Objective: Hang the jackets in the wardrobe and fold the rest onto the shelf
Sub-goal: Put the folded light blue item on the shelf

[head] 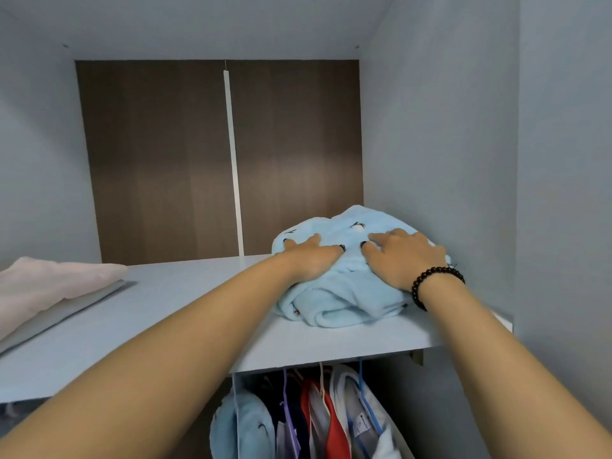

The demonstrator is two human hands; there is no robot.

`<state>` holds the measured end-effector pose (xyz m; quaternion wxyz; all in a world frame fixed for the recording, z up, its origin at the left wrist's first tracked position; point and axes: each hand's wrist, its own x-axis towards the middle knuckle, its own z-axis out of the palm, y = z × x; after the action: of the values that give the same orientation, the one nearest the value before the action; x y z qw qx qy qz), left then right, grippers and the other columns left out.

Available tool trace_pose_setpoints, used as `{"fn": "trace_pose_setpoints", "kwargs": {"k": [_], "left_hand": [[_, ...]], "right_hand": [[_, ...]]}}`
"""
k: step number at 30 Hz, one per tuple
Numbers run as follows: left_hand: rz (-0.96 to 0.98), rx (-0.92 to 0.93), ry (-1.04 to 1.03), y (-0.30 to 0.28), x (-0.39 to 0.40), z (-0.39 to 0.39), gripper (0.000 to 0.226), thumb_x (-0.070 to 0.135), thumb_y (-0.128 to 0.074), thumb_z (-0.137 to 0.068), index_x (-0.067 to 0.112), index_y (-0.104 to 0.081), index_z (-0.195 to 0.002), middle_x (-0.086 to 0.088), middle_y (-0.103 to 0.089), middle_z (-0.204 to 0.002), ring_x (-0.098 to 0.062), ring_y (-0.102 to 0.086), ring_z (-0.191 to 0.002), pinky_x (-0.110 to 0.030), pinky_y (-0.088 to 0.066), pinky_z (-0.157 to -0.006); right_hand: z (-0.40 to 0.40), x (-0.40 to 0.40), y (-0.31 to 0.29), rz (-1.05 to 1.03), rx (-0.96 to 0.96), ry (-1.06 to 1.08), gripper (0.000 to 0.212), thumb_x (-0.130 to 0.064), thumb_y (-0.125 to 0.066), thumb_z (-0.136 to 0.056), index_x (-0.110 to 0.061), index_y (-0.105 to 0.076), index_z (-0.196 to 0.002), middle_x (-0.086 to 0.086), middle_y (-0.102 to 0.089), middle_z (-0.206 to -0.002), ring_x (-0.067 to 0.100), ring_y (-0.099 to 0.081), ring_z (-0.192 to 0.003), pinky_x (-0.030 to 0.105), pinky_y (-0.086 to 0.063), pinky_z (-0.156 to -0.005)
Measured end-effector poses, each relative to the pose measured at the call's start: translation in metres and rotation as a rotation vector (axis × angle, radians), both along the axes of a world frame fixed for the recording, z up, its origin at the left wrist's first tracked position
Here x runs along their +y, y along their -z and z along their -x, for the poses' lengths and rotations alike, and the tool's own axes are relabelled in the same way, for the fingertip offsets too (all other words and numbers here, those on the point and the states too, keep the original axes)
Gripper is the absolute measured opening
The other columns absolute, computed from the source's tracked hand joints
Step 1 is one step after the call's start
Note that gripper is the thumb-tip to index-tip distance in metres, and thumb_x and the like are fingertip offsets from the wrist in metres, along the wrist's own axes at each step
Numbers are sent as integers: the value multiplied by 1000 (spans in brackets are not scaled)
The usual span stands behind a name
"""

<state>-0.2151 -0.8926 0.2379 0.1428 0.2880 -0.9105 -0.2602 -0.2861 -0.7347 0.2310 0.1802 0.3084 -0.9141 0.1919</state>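
Observation:
A folded light-blue fleece garment (344, 303) lies on the right end of the pale wardrobe shelf (185, 313), close to the right side wall. My left hand (309, 260) lies flat on its top, fingers spread. My right hand (402, 256), with a dark bead bracelet at the wrist, presses down on the garment beside it. Both hands have straight fingers and pinch nothing. Under the shelf, several jackets (318, 422) hang on hangers: blue, navy, red and white.
A folded pale pink garment (49, 286) sits at the shelf's left end. The brown back panel (159, 160) with a white vertical strip closes the compartment behind. Grey side walls stand left and right.

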Motion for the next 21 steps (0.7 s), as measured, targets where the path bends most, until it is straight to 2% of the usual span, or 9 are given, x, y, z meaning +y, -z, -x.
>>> {"fn": "trace_pose_setpoints", "kwargs": {"k": [4, 7, 10, 12, 15, 17, 20, 21], "left_hand": [[39, -44, -27, 2, 9, 15, 79, 76, -26, -86, 40, -3, -153, -6, 11, -162, -37, -7, -147, -52, -13, -118], [55, -57, -49, 4, 11, 19, 79, 77, -26, -85, 42, -4, -152, -5, 10, -162, -37, -8, -147, -52, -14, -118], [42, -18, -26, 2, 12, 9, 80, 72, -30, -87, 35, -7, -154, -4, 4, -163, -33, -11, -147, -48, -16, -118], [61, 8, 1, 3, 17, -2, 77, 66, -30, -92, 28, -8, -155, -4, -1, -163, -29, -11, -148, -44, -15, -119], [141, 40, 9, 12, 29, -23, 71, 60, -24, -95, 25, -8, -155, -2, -4, -163, -27, -12, -149, -36, -19, -115], [201, 60, 28, 19, 39, -41, 67, 55, -21, -97, 23, -11, -155, -3, -10, -163, -26, -18, -147, -32, -25, -107], [253, 59, 62, 26, 55, -76, 64, 50, -23, -101, 17, -11, -155, -5, -17, -161, -25, -19, -146, -33, -21, -112], [260, 48, 65, 27, 61, -90, 67, 51, -26, -101, 16, -9, -155, -6, -17, -161, -25, -20, -146, -33, -20, -114]], "right_hand": [[15, 1, -6, -89, -75, 6, 52, -47, -20, -96, -39, -33, -145, -3, -27, -155, 29, -24, -139, 51, -18, -108], [22, 1, -4, -106, -44, 2, 52, -44, -18, -96, -35, -36, -143, 1, -30, -153, 30, -24, -139, 54, -12, -111], [19, 2, 0, -100, 31, -11, 47, -43, -16, -96, -27, -51, -124, 3, -42, -142, 31, -31, -135, 63, 1, -111], [15, 6, 3, -41, 87, -25, 39, -40, -18, -97, -25, -54, -105, 2, -49, -132, 28, -35, -131, 65, 3, -110], [2, 13, 10, 94, 144, -85, 27, -28, -26, -97, -22, -48, -84, 3, -56, -118, 27, -39, -128, 63, -3, -113], [-10, 16, 17, 153, 143, -134, 25, -23, -31, -96, -17, -55, -90, 6, -57, -120, 30, -37, -131, 57, -10, -115], [-34, 23, 26, 252, 141, -250, 26, -20, -38, -94, -5, -59, -99, 12, -59, -111, 32, -44, -121, 46, -29, -110], [-45, 26, 29, 289, 122, -289, 26, -19, -41, -94, -2, -57, -105, 14, -57, -115, 31, -44, -119, 43, -32, -108]]}}
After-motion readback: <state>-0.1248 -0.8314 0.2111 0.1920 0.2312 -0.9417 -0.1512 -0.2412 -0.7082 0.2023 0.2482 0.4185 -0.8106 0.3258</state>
